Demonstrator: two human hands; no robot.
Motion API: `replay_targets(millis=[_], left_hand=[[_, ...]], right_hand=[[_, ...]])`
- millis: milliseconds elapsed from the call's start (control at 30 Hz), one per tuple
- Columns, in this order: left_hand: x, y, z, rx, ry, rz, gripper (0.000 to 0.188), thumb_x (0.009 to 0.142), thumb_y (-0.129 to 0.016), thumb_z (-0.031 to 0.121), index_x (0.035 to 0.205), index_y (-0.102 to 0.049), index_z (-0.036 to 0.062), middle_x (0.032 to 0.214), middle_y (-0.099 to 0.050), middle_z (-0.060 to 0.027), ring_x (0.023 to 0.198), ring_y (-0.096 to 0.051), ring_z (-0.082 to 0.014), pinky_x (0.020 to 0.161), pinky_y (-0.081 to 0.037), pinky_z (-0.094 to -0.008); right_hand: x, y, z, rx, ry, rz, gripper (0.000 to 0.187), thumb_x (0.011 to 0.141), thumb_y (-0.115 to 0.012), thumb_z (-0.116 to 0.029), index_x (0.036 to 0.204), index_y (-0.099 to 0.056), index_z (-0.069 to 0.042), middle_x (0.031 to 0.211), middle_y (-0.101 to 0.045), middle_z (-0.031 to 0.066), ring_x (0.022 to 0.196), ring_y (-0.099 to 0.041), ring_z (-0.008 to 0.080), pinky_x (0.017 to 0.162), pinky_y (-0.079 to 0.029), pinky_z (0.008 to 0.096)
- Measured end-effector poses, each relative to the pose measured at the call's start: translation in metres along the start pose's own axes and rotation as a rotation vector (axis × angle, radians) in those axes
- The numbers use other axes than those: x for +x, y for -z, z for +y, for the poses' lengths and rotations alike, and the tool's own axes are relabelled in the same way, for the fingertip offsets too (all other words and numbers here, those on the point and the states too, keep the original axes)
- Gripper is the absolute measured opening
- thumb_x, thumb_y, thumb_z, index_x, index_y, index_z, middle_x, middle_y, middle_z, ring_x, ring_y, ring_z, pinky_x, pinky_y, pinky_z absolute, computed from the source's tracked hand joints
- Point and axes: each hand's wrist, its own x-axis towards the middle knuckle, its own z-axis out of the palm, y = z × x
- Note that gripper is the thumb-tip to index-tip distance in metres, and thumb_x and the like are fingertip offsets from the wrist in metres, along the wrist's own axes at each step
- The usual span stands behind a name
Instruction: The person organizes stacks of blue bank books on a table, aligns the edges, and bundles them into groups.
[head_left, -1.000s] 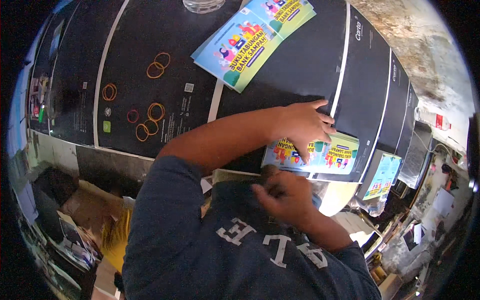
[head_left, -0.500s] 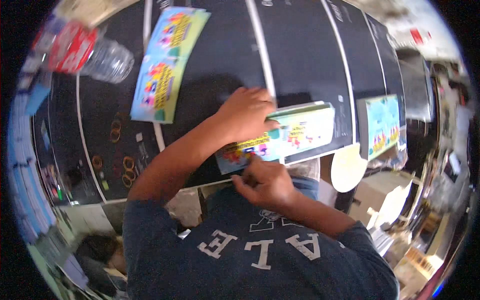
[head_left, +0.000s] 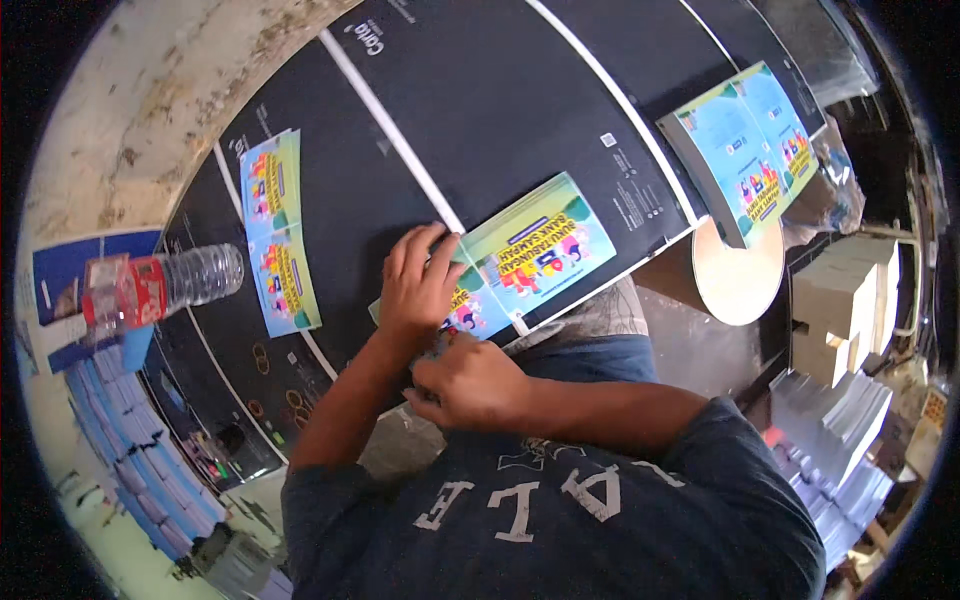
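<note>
A long printed cover sheet (head_left: 545,250), green and blue with colourful cartoon figures, lies flat across the near edge of the black table. My left hand (head_left: 418,285) rests on its left part, palm down with fingers stretched out. At the sheet's near left edge, my right hand (head_left: 470,380) is closed, its fingers curled under. Whatever those fingers hold, if anything, is hidden. Both hands cover much of the sheet's left end.
Similar printed sheets (head_left: 278,230) lie at left; a thick stack of them (head_left: 750,150) sits at right. A plastic bottle (head_left: 190,280) with a red label is at far left, near rubber bands (head_left: 296,408). A round stool top (head_left: 738,270) and cardboard box (head_left: 845,305) stand right.
The whole view has turned and shifted with my head. My left hand has moved toward the sheet's left end and flattened. The sheet's right end, earlier with layered edges showing, now lies flatter.
</note>
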Motion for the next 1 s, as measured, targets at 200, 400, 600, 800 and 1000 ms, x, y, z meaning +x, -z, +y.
replay_targets(millis=[200,400,600,800,1000], left_hand=[[0.001,0.001,-0.007,-0.022,-0.318,-0.126,0.042,0.081,-0.065,0.009,0.122,-0.062,0.0186,0.138,-0.055,-0.0033,0.134,-0.047,-0.0254,0.101,-0.042,-0.0442],[0.005,0.004,0.001,-0.077,-0.228,-0.251,0.053,0.075,-0.075,0.027,0.124,-0.060,0.0148,0.144,-0.049,-0.0052,0.141,-0.040,-0.0256,0.112,-0.032,-0.0484],[0.005,0.008,0.008,-0.140,-0.175,-0.277,0.070,0.073,-0.080,0.044,0.128,-0.058,0.0081,0.145,-0.048,-0.0104,0.141,-0.039,-0.0303,0.117,-0.028,-0.0524],[-0.002,0.002,-0.001,-0.194,-0.183,-0.252,0.070,0.077,-0.078,0.043,0.132,-0.052,0.0093,0.146,-0.047,-0.0142,0.141,-0.039,-0.0343,0.117,-0.027,-0.0542],[-0.006,0.006,-0.011,-0.676,-0.014,-0.015,0.056,0.088,-0.071,0.036,0.131,-0.053,0.0066,0.142,-0.049,-0.0149,0.137,-0.045,-0.0326,0.112,-0.037,-0.0473]], right_hand=[[-0.023,0.052,0.040,0.049,-0.279,0.164,0.026,0.083,-0.071,-0.029,0.080,-0.064,-0.004,0.062,-0.061,0.0200,0.056,-0.064,0.0379,0.053,-0.054,0.0464],[-0.022,0.075,0.050,0.163,-0.308,0.249,0.028,0.085,-0.074,-0.028,0.076,-0.064,-0.004,0.063,-0.064,0.0193,0.055,-0.065,0.0348,0.050,-0.053,0.0426],[-0.034,0.130,0.082,0.174,-0.743,0.479,0.028,0.084,-0.079,-0.022,0.079,-0.068,0.003,0.067,-0.070,0.0138,0.059,-0.067,0.0134,0.054,-0.053,0.0295],[-0.021,0.112,0.027,0.192,-0.558,0.308,0.022,0.084,-0.076,-0.018,0.074,-0.065,-0.002,0.064,-0.067,0.0134,0.058,-0.069,0.0188,0.054,-0.054,0.0330],[-0.009,0.057,0.029,0.078,-0.408,0.210,0.025,0.083,-0.077,-0.021,0.073,-0.063,-0.003,0.065,-0.065,0.0170,0.057,-0.067,0.0320,0.054,-0.052,0.0404]])
